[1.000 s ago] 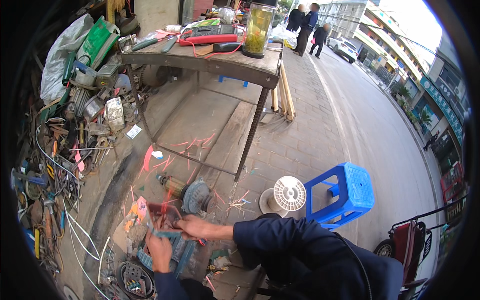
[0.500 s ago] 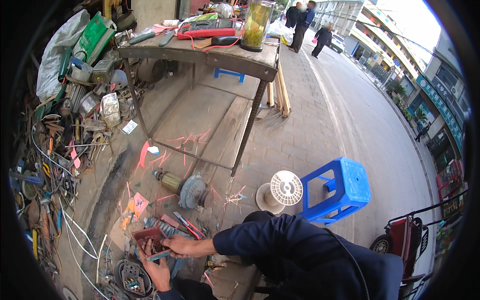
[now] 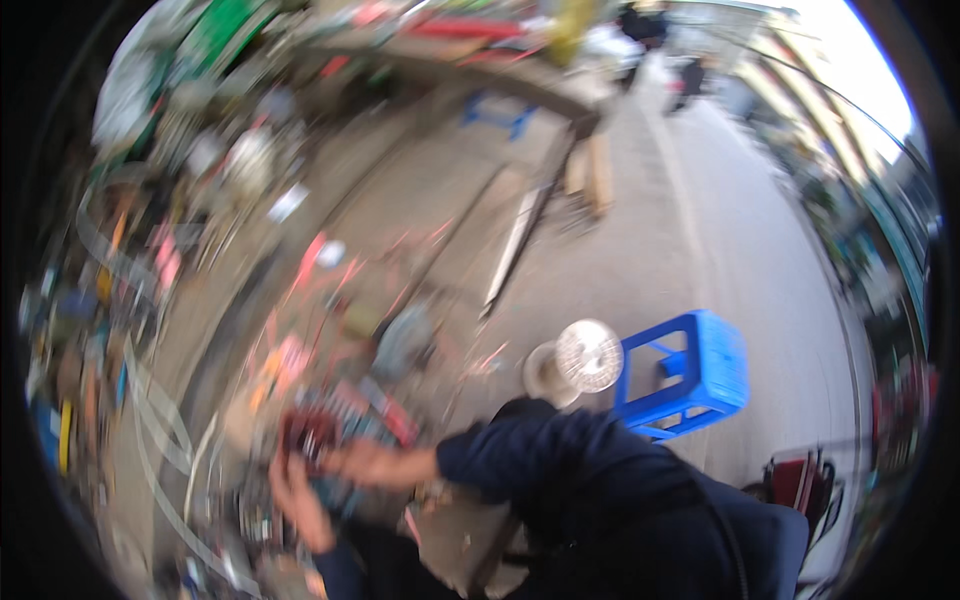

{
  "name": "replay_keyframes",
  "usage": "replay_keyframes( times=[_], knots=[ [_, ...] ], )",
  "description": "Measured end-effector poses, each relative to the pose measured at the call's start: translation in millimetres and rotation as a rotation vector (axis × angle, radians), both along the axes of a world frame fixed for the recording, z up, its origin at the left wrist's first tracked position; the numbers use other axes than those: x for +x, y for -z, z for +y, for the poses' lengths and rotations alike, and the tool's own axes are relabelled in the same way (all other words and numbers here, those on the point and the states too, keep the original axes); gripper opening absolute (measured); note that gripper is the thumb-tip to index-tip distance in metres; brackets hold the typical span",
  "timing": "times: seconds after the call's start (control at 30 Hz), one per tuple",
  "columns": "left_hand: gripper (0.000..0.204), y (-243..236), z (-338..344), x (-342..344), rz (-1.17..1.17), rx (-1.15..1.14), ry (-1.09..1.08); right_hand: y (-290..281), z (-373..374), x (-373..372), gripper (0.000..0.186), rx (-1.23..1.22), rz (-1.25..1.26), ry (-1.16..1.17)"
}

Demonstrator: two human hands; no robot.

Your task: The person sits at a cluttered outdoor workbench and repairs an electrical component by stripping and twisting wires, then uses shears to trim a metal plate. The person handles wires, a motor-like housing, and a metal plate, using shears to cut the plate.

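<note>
The picture is blurred by motion. At the lower middle my left hand (image 3: 296, 492) is closed on a red-brown open box (image 3: 305, 432), gripping its left and near side. My right hand (image 3: 365, 461) reaches in from the right to the same box, its fingers closed at the box's near right edge; fine detail is smeared. Red-handled tools (image 3: 398, 423) and a blue-grey object (image 3: 340, 497) lie beside and beneath the hands. A motor-like unit with a round grey housing (image 3: 403, 342) rests on the ground just beyond.
A metal-framed table (image 3: 545, 88) stands ahead, loaded with items. Piled tools and scrap (image 3: 100, 330) line the left. A white spool (image 3: 588, 356) and blue stool (image 3: 717, 360) stand at right, near the road. People (image 3: 645, 30) stand far off; a red vehicle (image 3: 790, 485) is lower right.
The whole view has shifted and smeared with head movement. Both hands still hold the box, which sits slightly higher in the picture than half a second ago.
</note>
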State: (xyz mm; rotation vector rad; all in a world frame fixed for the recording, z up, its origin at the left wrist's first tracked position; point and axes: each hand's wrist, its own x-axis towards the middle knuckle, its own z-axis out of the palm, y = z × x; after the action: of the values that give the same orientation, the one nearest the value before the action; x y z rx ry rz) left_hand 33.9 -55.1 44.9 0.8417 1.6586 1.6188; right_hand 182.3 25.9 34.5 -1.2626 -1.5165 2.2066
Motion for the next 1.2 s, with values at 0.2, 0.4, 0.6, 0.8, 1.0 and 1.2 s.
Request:
replay_keyframes(
  times=[0.2, 0.4, 0.6, 0.8, 1.0, 1.2],
  knots=[
    [0.033, 19, 3, -18, -0.159, 0.021, -0.040, -12, 13, 11, 0.036, -0.212, -0.031, -0.052],
    [0.036, 22, 2, -20, -0.231, 0.096, -0.035, -10, 21, 15, 0.035, -0.085, -0.054, 0.050],
    [0.041, 8, -1, -23, -0.352, 0.068, -0.041, 0, 31, 16, 0.041, 0.034, -0.062, -0.050],
    [0.033, 24, -6, -45, -0.476, 0.134, 0.098, 3, 26, 16, 0.038, 0.019, 0.044, -0.031],
    [0.033, 13, 16, -50, -0.334, -0.077, 0.066, -3, 32, 11, 0.036, 0.036, -0.003, -0.053],
    [0.038, 9, 13, -37, -0.402, -0.037, 0.025, 11, 26, 15, 0.036, -0.014, -0.028, -0.137]
  ],
)
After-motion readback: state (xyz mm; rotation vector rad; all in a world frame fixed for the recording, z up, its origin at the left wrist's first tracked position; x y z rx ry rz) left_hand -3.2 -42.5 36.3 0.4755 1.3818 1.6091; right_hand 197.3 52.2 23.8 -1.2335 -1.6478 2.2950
